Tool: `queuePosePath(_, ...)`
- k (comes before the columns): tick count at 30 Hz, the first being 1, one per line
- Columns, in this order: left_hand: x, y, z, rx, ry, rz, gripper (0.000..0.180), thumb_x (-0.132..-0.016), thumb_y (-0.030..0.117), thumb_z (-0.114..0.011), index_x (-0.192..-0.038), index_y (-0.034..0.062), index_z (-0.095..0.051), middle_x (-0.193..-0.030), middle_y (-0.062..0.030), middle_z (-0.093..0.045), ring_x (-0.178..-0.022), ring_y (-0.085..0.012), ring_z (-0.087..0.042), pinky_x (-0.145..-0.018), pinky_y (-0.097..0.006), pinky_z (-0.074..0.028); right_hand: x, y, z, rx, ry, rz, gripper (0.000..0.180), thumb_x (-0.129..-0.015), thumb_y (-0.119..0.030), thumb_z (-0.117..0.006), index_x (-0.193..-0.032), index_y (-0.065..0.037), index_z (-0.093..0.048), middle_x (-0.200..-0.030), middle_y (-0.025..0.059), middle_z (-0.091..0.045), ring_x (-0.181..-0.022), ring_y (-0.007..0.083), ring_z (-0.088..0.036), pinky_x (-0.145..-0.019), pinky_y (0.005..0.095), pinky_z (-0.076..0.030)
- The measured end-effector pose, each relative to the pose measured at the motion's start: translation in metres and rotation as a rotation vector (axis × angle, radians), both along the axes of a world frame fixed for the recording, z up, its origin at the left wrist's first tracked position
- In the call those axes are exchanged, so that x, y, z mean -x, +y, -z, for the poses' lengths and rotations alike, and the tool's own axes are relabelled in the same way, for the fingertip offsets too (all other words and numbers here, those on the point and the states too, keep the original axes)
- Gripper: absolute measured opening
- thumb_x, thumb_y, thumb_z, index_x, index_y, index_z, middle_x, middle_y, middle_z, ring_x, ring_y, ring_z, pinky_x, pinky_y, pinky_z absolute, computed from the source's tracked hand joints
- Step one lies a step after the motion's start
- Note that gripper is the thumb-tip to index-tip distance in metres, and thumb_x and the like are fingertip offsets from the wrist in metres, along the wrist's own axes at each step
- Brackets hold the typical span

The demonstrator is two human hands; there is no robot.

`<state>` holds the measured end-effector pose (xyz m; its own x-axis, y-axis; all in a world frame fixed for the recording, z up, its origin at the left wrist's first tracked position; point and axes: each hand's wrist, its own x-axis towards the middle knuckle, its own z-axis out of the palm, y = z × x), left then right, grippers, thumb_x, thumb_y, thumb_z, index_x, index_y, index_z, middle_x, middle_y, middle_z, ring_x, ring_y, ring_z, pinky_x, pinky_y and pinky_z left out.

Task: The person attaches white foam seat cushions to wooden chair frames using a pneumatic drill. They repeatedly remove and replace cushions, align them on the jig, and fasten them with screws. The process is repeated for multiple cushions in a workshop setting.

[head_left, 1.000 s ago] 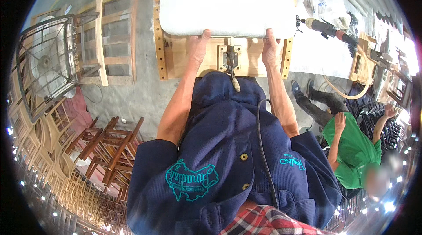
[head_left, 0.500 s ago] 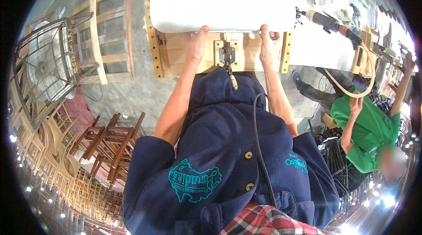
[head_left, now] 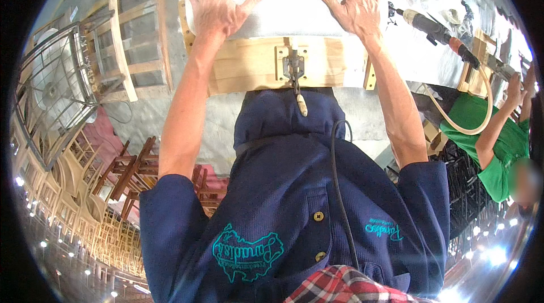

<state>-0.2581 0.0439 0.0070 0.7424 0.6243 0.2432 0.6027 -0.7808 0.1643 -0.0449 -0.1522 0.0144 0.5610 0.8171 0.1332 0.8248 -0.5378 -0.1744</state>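
Shifting up from the near edge of one white cushion [head_left: 289, 8], the left hand [head_left: 218, 15] and right hand [head_left: 358, 13] are lying spread wide on top. It is resting on a wooden bench [head_left: 243, 65]; one clamp [head_left: 293, 69] is sitting midway along the near edge, one drill [head_left: 422, 24] lying beyond the right. Grey floor [head_left: 221, 123] is showing, one metal frame [head_left: 84, 68] standing left, one person in green [head_left: 469, 111] right.
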Motion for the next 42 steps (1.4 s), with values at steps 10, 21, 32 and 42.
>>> queuePosePath(10,0.02,0.003,-0.005,0.261,-0.263,-0.081,0.08,-0.088,0.047,-0.079,-0.139,-0.0058,-0.05,-0.143,-0.026,-0.05,-0.139,-0.0388,-0.043,-0.114,-0.052,-0.031,-0.009,0.001,0.015,-0.034,0.009,-0.072,0.093,-0.088,-0.074,-0.06,-0.153,-0.008,-0.045,-0.157,0.029,-0.036,-0.148,0.0452,-0.03,-0.12,0.0602,-0.019)
queuePosePath(21,0.042,-0.095,0.045,1.43,-0.615,-0.371,0.042,-0.085,0.02,-0.084,-0.116,-0.0044,-0.069,-0.107,-0.0118,-0.074,-0.099,-0.0186,-0.07,-0.087,-0.032,-0.056,0.039,0.009,-0.003,-0.108,0.109,-0.298,0.099,-0.084,-0.075,-0.066,-0.147,-0.001,-0.05,-0.152,0.0324,-0.04,-0.147,0.0447,-0.032,-0.117,0.0618,-0.025)
queuePosePath(32,0.04,-0.098,0.063,1.112,-0.542,-0.341,0.078,-0.065,0.041,-0.096,-0.126,0.0044,-0.066,-0.121,-0.0121,-0.071,-0.119,-0.028,-0.064,-0.099,-0.04,-0.051,0.067,0.031,0.012,-0.385,-0.151,-0.237,0.071,-0.077,-0.062,-0.081,-0.119,-0.007,-0.071,-0.124,0.0142,-0.068,-0.122,0.0327,-0.061,-0.101,0.0467,-0.048)
queuePosePath(42,0.036,-0.112,0.049,1.03,-0.496,-0.459,0.077,-0.073,0.046,-0.089,-0.13,0.0023,-0.063,-0.13,-0.0192,-0.062,-0.128,-0.0352,-0.048,-0.11,-0.049,-0.04,0.067,0.01,0.007,-0.449,0.061,-0.186,0.069,-0.075,-0.057,-0.085,-0.122,-0.009,-0.069,-0.134,0.0144,-0.062,-0.129,0.0281,-0.056,-0.106,0.0487,-0.044)
